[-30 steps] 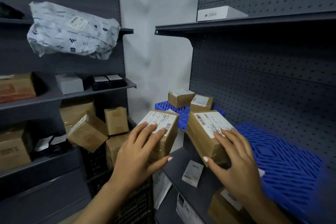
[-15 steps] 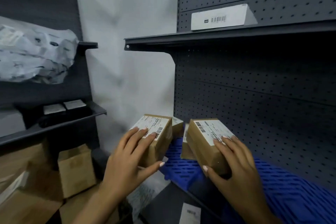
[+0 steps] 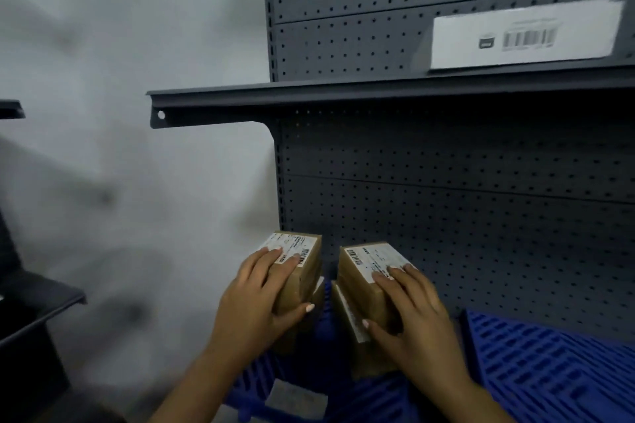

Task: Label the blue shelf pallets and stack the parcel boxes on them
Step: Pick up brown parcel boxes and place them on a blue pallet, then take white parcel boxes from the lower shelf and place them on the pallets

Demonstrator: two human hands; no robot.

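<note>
Left hand (image 3: 261, 302) gripping left parcel box (image 3: 299, 271), right hand (image 3: 409, 316) gripping right parcel box (image 3: 364, 282), lower centre above blue pallet (image 3: 549, 364); risk: off-square release toppling boxes beneath.

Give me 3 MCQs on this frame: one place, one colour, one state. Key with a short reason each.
1. Where is the white barcode box?
A. on the upper shelf
B. on the blue pallet
C. in the left hand

2. What colour is the pallet?
A. green
B. blue
C. red

3. What are the hands doing?
A. both free
B. only the right holds a box
C. each holds one parcel box

Key: A, it sits on the upper shelf above the hands. B, its slatted surface is blue. C, the left hand grips the left parcel box and the right hand grips the right parcel box.
</note>
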